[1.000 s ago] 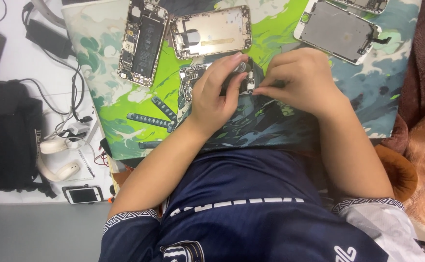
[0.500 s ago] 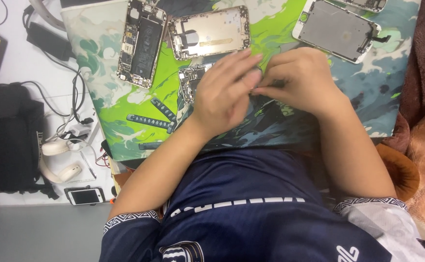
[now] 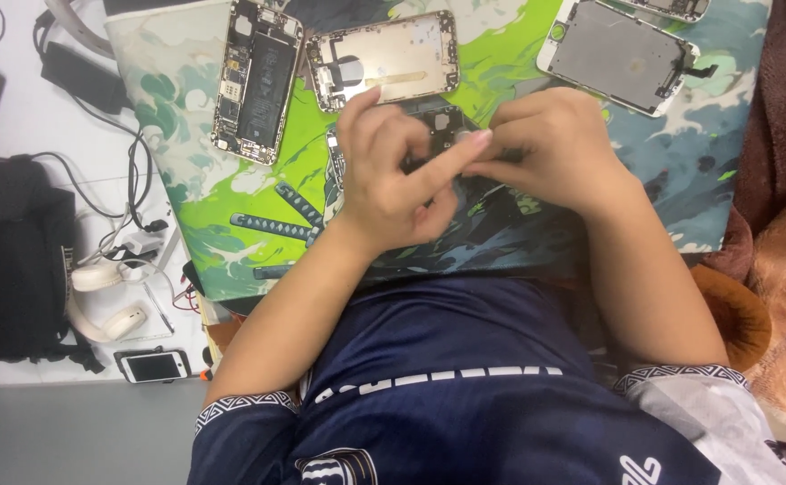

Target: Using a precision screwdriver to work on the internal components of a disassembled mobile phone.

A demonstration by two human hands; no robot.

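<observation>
Left hand point(image 3: 393, 175) now lifted and spread over the dark phone part point(image 3: 442, 117) at centre frame, forefinger stretched right to meet the right hand point(image 3: 555, 148); grip shifted, work ongoing. Right hand curled, fingertips pinched together on something too small to tell. Part flat on the green mat point(image 3: 231, 198).

Both hands, left hand point(image 3: 393, 175) and right hand point(image 3: 550, 148), crowd the mat's point(image 3: 680, 198) centre over a dark phone part point(image 3: 438, 117). The far edge is blocked by an opened phone point(image 3: 256, 81), a gold housing point(image 3: 384, 61) and a screen panel point(image 3: 618, 56). Bare mat lies open right of the right hand.
</observation>
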